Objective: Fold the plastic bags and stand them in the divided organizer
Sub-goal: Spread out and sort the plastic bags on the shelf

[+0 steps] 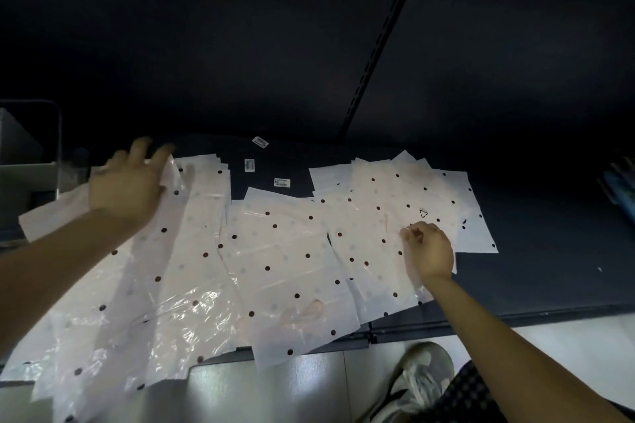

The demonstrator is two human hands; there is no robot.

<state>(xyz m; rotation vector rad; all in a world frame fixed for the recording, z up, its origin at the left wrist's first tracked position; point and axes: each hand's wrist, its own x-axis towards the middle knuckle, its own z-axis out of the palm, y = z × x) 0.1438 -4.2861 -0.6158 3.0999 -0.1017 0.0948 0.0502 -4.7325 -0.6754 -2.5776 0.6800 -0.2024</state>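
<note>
Several translucent white plastic bags with dark dots lie spread over a dark shelf (536, 251). A long bag (144, 285) stretches from the far left toward me and hangs over the front edge. My left hand (127, 182) is blurred at its far end, fingers spread above the plastic. A middle bag (285, 268) lies flat. On the right a pile of bags (385, 209) overlaps. My right hand (429, 251) pinches the top sheet of that pile with curled fingers. The grey organizer (24, 154) stands at the far left.
Three small white barcode labels (281, 183) lie on the shelf behind the bags. A dark slotted upright (378, 55) runs up the back wall. Dark items (618, 182) sit at the right edge. Below the shelf are grey floor tiles and my shoe (415, 385).
</note>
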